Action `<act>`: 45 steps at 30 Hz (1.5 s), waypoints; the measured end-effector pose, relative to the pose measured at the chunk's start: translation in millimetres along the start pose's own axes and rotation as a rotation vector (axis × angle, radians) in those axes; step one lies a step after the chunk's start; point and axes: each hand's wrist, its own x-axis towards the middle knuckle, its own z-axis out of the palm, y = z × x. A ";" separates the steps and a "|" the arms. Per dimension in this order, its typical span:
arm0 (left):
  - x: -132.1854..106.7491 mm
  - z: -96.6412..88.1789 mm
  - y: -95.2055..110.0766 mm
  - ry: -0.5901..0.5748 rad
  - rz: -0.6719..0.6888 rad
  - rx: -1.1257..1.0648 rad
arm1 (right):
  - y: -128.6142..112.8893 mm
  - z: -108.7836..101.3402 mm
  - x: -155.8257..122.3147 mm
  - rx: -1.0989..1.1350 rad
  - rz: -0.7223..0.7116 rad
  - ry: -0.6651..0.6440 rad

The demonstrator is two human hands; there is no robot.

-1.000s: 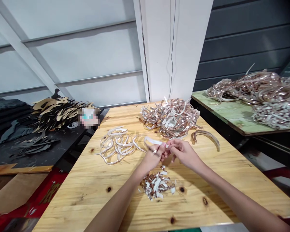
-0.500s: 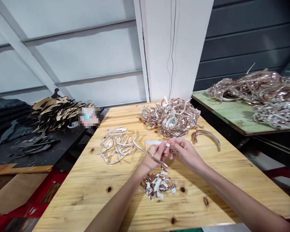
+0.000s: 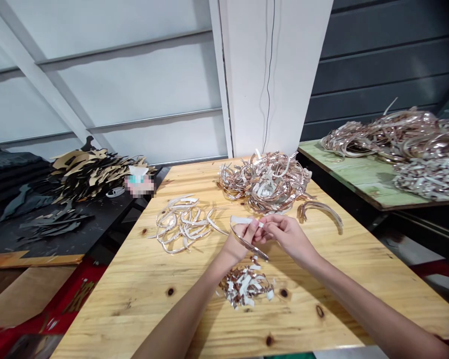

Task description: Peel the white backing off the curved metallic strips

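Over the wooden table, my left hand (image 3: 243, 238) pinches a white-backed, shiny copper-coloured strip (image 3: 241, 220) between thumb and fingers. The strip loops back over my left wrist side and hangs down to the right. My right hand (image 3: 282, 230) has its fingertips closed on the strip's white end, touching the left hand's fingertips. Just below both hands lies a small heap of short cut pieces (image 3: 246, 286), white and copper. Left of my hands is a loose tangle of pale strips (image 3: 187, 222). Beyond them sits a large pile of copper strips (image 3: 271, 182).
A small curved bundle of strips (image 3: 324, 212) lies right of my hands. The green side table (image 3: 359, 182) at right bears more shiny strips (image 3: 407, 139). On the black table (image 3: 97, 219) at left are dark and tan cut pieces (image 3: 93, 172). A white column (image 3: 264, 75) stands behind.
Both hands stay together on the strip. The hanging part of the strip has shifted slightly to the right, and the view has moved a little.
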 end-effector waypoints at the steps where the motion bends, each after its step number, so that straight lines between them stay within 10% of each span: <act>1: -0.2 0.8 1.5 0.013 0.009 0.023 | 0.0 0.1 0.0 -0.008 0.001 0.005; 18: -13.7 -7.1 14.2 0.012 0.273 0.576 | -0.5 1.5 -1.9 -0.063 -0.086 0.041; 32: -18.6 -5.9 27.1 -0.061 0.254 0.591 | 2.9 -0.9 -8.2 -0.347 -0.088 0.099; 38: -11.9 -2.2 26.1 0.175 0.175 0.295 | 2.6 -10.0 -2.4 -0.737 -0.190 0.251; 45: -7.8 -5.9 21.6 0.161 0.155 0.282 | 4.0 -7.5 1.2 -0.225 -0.076 0.019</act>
